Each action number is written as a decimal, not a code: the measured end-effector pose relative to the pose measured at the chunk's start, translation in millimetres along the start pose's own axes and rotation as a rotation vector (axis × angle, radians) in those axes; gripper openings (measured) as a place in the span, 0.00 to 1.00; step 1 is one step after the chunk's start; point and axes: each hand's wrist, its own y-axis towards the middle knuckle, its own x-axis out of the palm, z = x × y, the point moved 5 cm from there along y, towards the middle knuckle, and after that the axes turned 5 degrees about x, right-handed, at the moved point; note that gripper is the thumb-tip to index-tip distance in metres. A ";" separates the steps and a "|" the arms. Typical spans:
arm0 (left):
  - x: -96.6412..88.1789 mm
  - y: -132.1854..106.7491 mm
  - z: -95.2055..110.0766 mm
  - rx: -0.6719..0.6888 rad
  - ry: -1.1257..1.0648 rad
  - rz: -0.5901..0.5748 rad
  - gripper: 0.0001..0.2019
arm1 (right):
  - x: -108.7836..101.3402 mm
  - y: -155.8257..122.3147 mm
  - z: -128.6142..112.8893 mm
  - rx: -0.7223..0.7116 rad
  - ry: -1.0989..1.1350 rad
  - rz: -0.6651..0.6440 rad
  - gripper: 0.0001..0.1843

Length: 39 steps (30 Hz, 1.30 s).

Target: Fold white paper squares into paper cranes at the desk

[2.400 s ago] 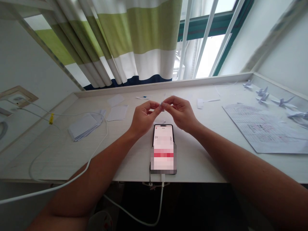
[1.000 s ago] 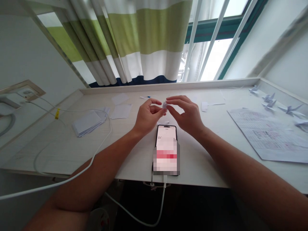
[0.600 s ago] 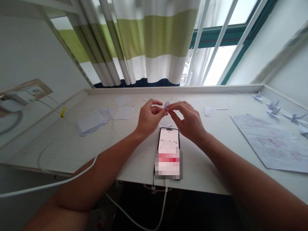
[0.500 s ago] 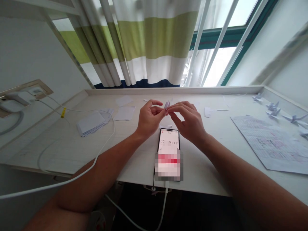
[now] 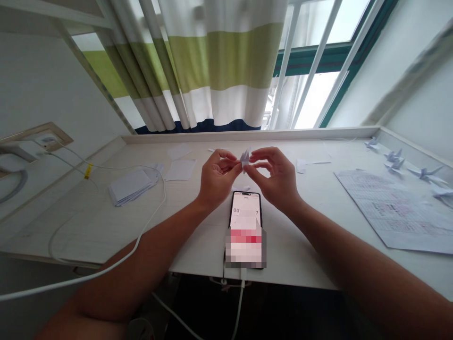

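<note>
A small white origami paper piece (image 5: 245,155) with points standing up is held above the desk, just beyond the phone. My left hand (image 5: 217,177) pinches its left side between thumb and fingers. From the right, my right hand (image 5: 278,177) has its thumb at the lower edge and its index fingertip close to the upper part, the other fingers curled. The fingers partly cover the paper's lower folds. Below my hands lies a phone (image 5: 247,208) with a lit, partly blurred screen.
Stacked paper squares (image 5: 129,186) and a loose square (image 5: 181,170) lie on the left of the white desk (image 5: 198,250). Several folded paper cranes (image 5: 394,164) stand at the right, behind a written sheet (image 5: 392,212). A white cable (image 5: 148,231) crosses above my left forearm.
My right fingers have spread from a close pinch, with the index raised away from the thumb. More of the folded paper shows between my hands. The view has shifted slightly.
</note>
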 end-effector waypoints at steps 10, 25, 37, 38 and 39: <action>-0.3 1.9 9.0 0.000 0.025 -0.089 0.15 | -2.6 4.1 8.4 0.154 0.103 -0.051 0.16; 6.7 2.1 6.1 -0.081 -0.076 -0.133 0.19 | -0.3 6.3 6.1 0.145 0.181 -0.104 0.13; 10.3 -0.5 8.0 0.010 0.022 -0.215 0.17 | -1.0 7.0 11.7 0.208 0.109 -0.080 0.20; 9.7 -0.6 8.5 0.038 0.051 -0.208 0.17 | 0.7 6.4 14.1 0.261 0.173 -0.084 0.21; 8.8 -0.7 8.9 0.066 0.079 -0.197 0.17 | 2.6 5.7 16.3 0.313 0.234 -0.091 0.22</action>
